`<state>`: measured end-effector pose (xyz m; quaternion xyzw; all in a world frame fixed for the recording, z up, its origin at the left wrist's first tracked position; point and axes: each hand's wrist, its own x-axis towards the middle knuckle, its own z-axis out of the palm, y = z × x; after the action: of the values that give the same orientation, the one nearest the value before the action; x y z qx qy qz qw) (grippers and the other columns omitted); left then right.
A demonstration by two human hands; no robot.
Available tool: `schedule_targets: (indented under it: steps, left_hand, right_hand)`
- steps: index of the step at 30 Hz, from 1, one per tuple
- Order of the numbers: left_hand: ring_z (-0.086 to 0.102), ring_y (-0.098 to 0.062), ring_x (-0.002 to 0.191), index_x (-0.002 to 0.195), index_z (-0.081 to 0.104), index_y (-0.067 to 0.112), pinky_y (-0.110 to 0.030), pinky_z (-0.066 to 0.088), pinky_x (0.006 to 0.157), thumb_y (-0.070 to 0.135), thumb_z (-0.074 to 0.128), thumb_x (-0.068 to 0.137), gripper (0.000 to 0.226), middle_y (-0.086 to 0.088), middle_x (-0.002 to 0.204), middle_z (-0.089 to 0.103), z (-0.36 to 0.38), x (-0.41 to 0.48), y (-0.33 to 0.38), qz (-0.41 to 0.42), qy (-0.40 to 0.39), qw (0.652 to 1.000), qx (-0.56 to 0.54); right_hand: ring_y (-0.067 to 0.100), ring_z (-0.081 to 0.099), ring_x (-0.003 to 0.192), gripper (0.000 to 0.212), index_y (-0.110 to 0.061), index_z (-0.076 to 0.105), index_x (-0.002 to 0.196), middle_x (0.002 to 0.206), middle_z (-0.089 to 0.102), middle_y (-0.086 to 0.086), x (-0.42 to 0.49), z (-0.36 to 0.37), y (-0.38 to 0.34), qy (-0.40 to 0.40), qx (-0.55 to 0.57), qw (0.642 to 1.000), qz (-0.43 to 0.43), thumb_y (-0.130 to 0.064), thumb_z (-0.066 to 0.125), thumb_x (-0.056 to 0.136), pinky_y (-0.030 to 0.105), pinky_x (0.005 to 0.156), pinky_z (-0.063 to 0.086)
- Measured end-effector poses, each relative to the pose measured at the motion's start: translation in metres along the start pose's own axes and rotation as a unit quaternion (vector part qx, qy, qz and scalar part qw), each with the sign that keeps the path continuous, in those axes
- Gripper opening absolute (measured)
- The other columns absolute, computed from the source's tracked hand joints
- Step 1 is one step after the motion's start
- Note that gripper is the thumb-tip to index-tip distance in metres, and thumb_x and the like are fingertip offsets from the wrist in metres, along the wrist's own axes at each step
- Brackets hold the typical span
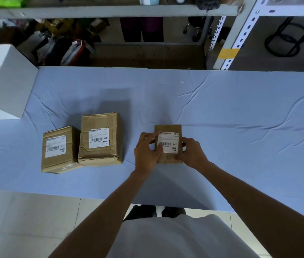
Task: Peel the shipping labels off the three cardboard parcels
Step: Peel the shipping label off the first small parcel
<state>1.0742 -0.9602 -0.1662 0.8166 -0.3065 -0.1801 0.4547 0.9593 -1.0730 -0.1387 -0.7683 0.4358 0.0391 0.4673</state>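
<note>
While the left hand (147, 152) curls round the left edge of a small brown cardboard parcel (166, 128), its thumb lies across the barcode of the white printed shipping label (172, 142) on the parcel's top face. Its fingertips (152, 136) sit at that label's upper left corner. The right hand (193, 152) grips the parcel's right edge, fingers wrapped under it. Whether the parcel rests on the surface or is held just above it cannot be told.

To the left of the hands, apart from them, a large creased brown cardboard parcel (101, 155) stands on the pale blue cloth-covered surface (231, 146), with a second white label (99, 137) stuck flat on top. Just beside it, further left, lies a third brown cardboard parcel (59, 163), which also carries a third white label (56, 147). A plain white box (7, 79) stands at the surface's far left end, and grey metal shelving (231, 43) rises behind.
</note>
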Motion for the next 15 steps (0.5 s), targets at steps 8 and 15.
schedule_targets:
  steps: [8,15]
  left_hand:
    - [0.064,-0.009,0.092,0.101,0.067,0.015,-0.006,0.051,0.068,0.015,0.077,0.075,0.028,0.0,0.109,0.056,-0.0083,0.0088,0.0016,-0.011,-0.028,0.999,-0.021]
    - [0.062,-0.008,0.096,0.109,0.059,0.016,-0.008,0.051,0.075,0.02,0.075,0.079,0.034,-0.002,0.115,0.058,-0.0035,0.0008,-0.0037,-0.003,-0.008,0.999,-0.038]
  right_hand:
    - [0.025,0.067,0.093,0.055,-0.008,0.061,0.121,0.107,0.068,0.01,0.0017,-0.0014,-0.0005,-0.004,0.0,1.0,-0.007,-0.012,0.081,0.069,0.023,0.065,0.054]
    - [0.027,0.066,0.096,0.059,-0.008,0.057,0.124,0.11,0.066,0.009,0.0015,-0.0014,0.0002,-0.017,-0.003,1.0,-0.005,-0.009,0.08,0.07,0.028,0.069,0.054]
